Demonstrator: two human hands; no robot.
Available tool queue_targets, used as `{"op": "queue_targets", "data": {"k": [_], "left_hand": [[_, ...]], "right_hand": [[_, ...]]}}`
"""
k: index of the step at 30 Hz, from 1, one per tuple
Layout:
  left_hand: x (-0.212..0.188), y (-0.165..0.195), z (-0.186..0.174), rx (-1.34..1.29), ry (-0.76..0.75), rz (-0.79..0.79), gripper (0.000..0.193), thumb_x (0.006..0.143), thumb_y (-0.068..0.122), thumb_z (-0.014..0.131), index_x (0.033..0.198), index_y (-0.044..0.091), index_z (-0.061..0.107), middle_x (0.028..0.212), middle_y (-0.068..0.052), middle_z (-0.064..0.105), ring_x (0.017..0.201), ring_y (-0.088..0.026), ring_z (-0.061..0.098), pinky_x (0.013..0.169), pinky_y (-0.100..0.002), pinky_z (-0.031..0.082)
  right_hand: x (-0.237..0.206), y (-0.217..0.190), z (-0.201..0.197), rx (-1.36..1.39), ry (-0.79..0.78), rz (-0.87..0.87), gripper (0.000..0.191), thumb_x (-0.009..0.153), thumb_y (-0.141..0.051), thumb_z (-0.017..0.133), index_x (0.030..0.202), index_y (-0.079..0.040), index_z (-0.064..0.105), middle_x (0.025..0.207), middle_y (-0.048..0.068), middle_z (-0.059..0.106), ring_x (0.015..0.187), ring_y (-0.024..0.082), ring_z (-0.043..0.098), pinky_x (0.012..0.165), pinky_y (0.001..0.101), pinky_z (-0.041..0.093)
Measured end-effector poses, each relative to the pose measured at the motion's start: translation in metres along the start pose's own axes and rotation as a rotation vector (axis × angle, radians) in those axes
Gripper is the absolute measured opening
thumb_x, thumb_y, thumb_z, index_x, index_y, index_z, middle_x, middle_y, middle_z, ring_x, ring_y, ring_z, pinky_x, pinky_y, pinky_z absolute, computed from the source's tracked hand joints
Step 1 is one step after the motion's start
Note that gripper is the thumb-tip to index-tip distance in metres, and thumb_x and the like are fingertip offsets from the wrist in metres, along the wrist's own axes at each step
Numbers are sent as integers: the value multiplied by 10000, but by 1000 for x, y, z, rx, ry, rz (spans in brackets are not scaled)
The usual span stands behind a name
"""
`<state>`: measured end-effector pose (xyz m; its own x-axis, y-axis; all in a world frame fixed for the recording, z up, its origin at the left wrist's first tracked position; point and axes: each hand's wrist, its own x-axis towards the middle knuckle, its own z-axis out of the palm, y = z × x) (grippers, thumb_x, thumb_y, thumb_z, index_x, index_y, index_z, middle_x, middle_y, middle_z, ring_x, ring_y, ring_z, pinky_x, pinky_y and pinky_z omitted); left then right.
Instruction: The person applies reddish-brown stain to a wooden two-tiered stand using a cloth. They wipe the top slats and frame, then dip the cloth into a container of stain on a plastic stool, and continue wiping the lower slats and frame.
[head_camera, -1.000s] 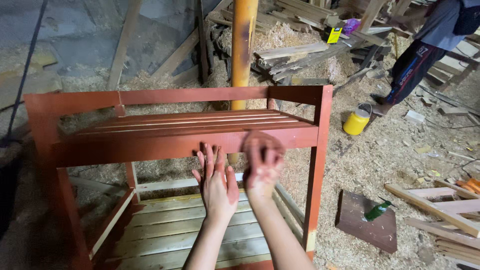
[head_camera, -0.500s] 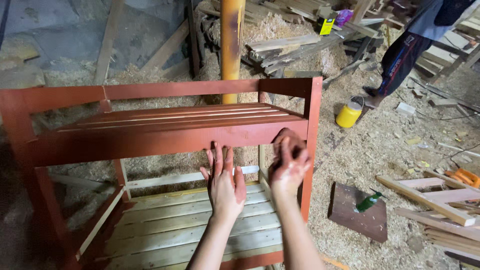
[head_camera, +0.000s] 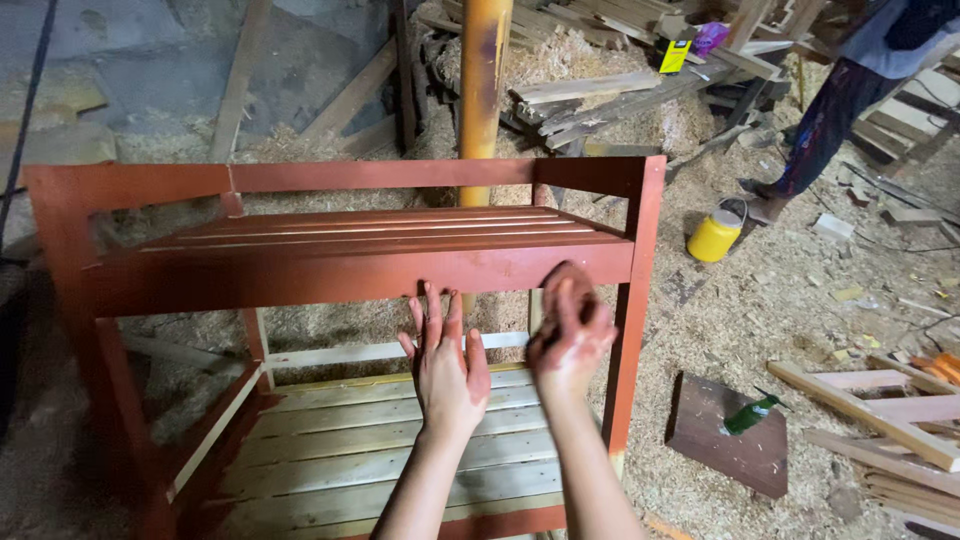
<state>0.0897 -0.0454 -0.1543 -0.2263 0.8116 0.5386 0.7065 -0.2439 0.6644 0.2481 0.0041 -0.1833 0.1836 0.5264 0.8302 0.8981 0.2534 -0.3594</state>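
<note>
A red-brown wooden shelf frame (head_camera: 340, 265) fills most of the view, standing on a floor (head_camera: 800, 300) thick with sawdust. Its upper shelf is slatted and painted; its lower shelf (head_camera: 390, 450) is bare pale slats, with red only along the front edge. The front rail (head_camera: 330, 278) of the upper shelf runs from the left post to the right front post (head_camera: 630, 330), and both hands work at this rail, toward its right end.

The left hand (head_camera: 445, 370) is held flat and fully open, fingers straight and close together, their tips reaching the lower edge of the front rail. It holds nothing. The right hand (head_camera: 572, 325) sits just beside it, nearer the right front post, curled loosely with its fingers bent in and stained red-brown. It presses against the rail's lower edge; whether it holds a rag or pad inside the curl cannot be told.

Behind the frame stands an orange-yellow pole (head_camera: 483, 80), with a heap of wooden planks (head_camera: 600, 95) beyond. To the right, another person's leg (head_camera: 820, 120) shows near the top corner. A yellow jar (head_camera: 716, 236) rests on the floor beside the frame's right side. Nearer, a dark board (head_camera: 725, 445) lies flat with a green bottle (head_camera: 752, 412) on it, and loose timber pieces (head_camera: 870, 415) lie at the right edge.
</note>
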Motion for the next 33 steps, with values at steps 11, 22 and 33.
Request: {"op": "queue_targets", "data": {"k": [11, 22, 33], "left_hand": [[4, -1, -1, 5, 31, 7, 566, 975, 199, 517, 1515, 40, 458, 1688, -215, 214, 1553, -490, 145, 1172, -709, 70], [11, -7, 2, -2, 55, -11, 573, 987, 208, 511, 1530, 44, 431, 1697, -210, 201, 1560, -493, 130, 1166, -733, 50], [71, -8, -11, 455, -100, 64, 835, 737, 260, 763, 1507, 163, 456, 1659, -111, 251, 1524, -369, 136, 1129, -743, 11]], "right_hand": [[33, -31, -12, 102, -257, 286, 842, 707, -231, 871, 1491, -152, 575, 1235, 225, 550, 1144, 424, 535, 978, 526, 477], [42, -76, -8, -194, -433, 84, 727, 614, -292, 885, 1315, -272, 691, 1199, 88, 619, 1119, 391, 537, 827, 468, 583], [51, -75, -4, -99, -247, 62, 440, 675, -240, 837, 1111, -276, 788, 1084, 81, 681, 1086, 445, 584, 812, 513, 566]]}}
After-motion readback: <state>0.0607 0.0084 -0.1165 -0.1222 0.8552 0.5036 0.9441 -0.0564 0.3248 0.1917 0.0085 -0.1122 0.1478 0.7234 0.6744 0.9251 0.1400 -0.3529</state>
